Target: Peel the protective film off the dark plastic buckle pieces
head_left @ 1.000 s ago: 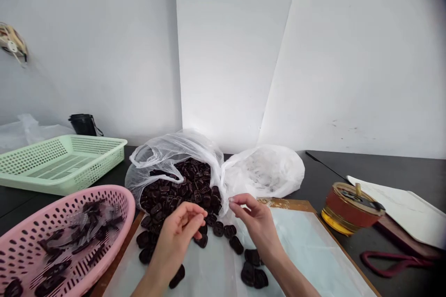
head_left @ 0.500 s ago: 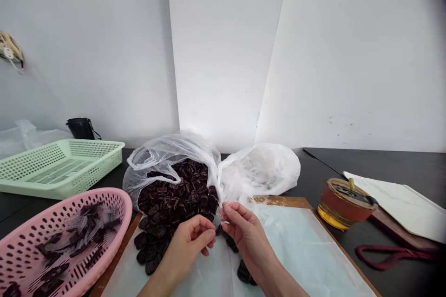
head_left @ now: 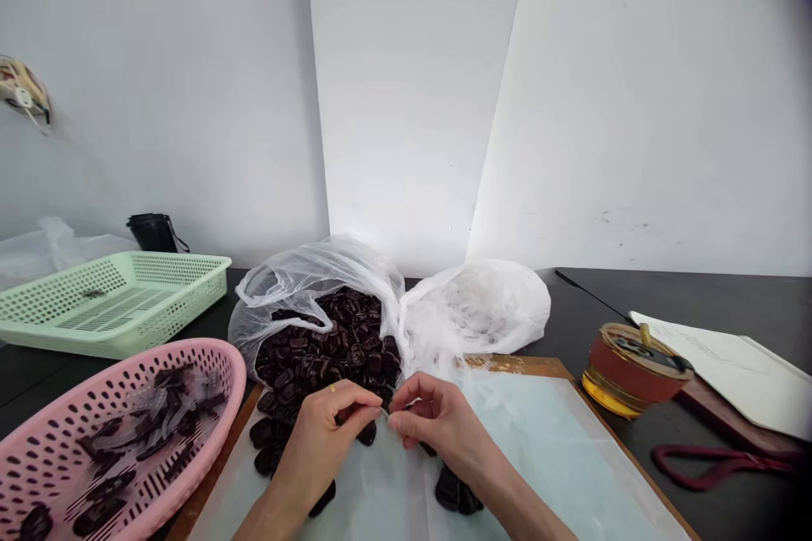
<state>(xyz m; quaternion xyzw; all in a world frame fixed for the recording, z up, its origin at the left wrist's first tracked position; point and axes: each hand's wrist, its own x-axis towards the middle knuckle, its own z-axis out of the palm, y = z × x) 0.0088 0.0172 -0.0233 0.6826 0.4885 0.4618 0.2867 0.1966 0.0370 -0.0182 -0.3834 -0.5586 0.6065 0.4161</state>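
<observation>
My left hand [head_left: 326, 431] is closed in a pinch, thumb against forefinger, with a gold ring on one finger. Facing it, my right hand [head_left: 437, 418] pinches too, the fingertips of both almost meeting. A thin whitish bit shows between them, too small to name. Behind the hands, glossy dark brown pieces [head_left: 342, 338] spill out of a clear plastic bag [head_left: 317, 258]. Beside it lies a white plastic bag [head_left: 482, 304] of clear, thin items. A few dark pieces [head_left: 455, 492] rest on the pale sheet [head_left: 539, 439] near my right wrist.
At left, a pink basket [head_left: 234, 372] holds dark pieces in clear plastic; behind it stands a light green basket [head_left: 158, 317] and a black cup [head_left: 154, 232]. At right are a round red-brown tin [head_left: 634, 368], an open notebook [head_left: 723, 372] and dark red scissors [head_left: 704, 467].
My left hand has risen and turned, its fingers now pinched at the right hand's fingertips. My right hand has shifted slightly left and down. A dark piece now shows below the left wrist.
</observation>
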